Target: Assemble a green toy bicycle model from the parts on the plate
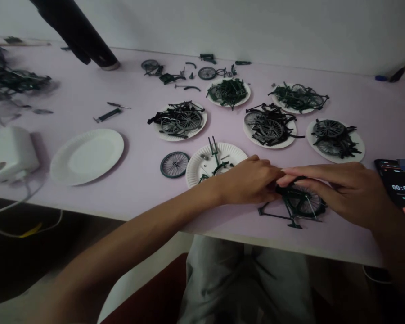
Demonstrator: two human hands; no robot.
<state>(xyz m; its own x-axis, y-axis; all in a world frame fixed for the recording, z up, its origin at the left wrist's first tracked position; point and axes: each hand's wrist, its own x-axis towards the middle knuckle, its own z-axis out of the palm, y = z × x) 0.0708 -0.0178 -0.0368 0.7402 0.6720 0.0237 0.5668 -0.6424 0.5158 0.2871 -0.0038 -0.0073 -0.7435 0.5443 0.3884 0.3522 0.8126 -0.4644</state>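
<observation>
A dark green model bicycle frame [295, 209] with a spoked wheel [308, 202] fitted in it lies near the table's front edge. My left hand [256, 180] is closed at the frame's upper left end, its fingertips hidden behind the hand. From the right, my right hand [340, 191] reaches over the wheel, thumb and fingers pinched on the dark top part of the frame. Left of my hands, a paper plate [194, 166] holds a fork-shaped green part [215, 153] and small pieces. Beside that plate rests a loose wheel [174, 164].
Several paper plates piled with bicycle parts stand behind my hands, one plate [180, 121] among them. A bare plate [87, 157] and a white box [10, 155] are at left. A phone [396, 184] lies at right; a black post [84, 36] rises behind.
</observation>
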